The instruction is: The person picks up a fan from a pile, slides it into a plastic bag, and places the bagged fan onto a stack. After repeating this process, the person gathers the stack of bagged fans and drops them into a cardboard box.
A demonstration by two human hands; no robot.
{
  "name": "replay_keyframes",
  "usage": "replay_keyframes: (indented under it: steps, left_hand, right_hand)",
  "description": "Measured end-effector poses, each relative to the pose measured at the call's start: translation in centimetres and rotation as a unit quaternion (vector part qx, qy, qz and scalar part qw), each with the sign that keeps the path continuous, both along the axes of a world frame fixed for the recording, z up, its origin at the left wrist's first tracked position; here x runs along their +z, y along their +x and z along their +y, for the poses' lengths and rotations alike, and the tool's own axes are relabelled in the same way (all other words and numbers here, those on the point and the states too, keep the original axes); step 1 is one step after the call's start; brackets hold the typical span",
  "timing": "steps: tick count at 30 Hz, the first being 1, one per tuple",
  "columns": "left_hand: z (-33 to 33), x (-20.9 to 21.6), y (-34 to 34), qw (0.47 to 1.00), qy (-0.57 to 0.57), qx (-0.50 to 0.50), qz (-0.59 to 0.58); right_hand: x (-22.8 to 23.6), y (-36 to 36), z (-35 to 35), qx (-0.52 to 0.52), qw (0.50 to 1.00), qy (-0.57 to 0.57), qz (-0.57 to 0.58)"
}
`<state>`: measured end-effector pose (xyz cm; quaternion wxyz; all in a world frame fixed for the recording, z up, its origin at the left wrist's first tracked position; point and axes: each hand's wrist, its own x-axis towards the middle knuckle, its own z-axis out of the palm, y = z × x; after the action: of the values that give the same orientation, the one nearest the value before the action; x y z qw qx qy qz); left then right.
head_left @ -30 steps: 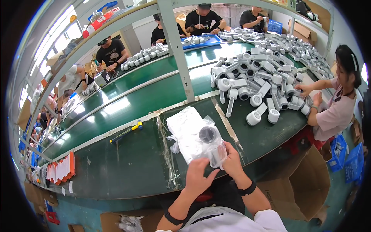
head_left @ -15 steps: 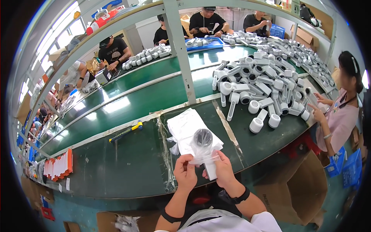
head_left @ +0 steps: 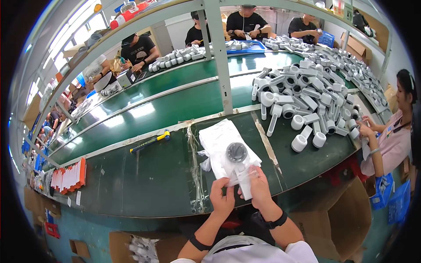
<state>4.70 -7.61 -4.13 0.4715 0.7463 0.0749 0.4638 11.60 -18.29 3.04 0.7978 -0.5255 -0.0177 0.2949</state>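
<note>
Between my hands is a white hand-held device with a round grey vented head (head_left: 237,152) and a straight white handle (head_left: 245,188). A clear plastic bag (head_left: 236,172) covers its head and gathers around the upper handle. My right hand (head_left: 259,189) is closed around the handle and the bag's edge. On the handle's left side, my left hand (head_left: 222,199) pinches, thumb against fingers, at the bag's lower edge; the film there is hard to make out. Beneath the device lies a stack of white, thin plastic bags (head_left: 214,136) on the dark green bench (head_left: 144,184).
A large heap of similar white devices (head_left: 307,96) covers the bench's right side. A yellow-and-black hammer (head_left: 151,141) lies left. A metal post (head_left: 222,65) rises beyond the bags. A co-worker in pink (head_left: 388,140) handles a device at right. Cardboard boxes (head_left: 337,215) stand below.
The bag's gathered edge has come farther down over the handle, and both hands have moved lower along the device. The whole view has shifted, with the bench appearing farther right.
</note>
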Motion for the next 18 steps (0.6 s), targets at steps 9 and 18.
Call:
replay_keyframes:
  steps: [9, 18]
  left_hand:
    - [0.6, 0.4, 0.8, 0.998, -0.042, 0.039, -0.023]
    - [-1.3, -1.3, -0.1, 0.963, -0.258, -0.070, -0.023]
  right_hand:
    - [0.5, -0.4, 0.6, 0.039, 0.995, 0.054, 0.072]
    - [0.3, -1.0, 2.6, -0.020, 0.992, 0.097, 0.080]
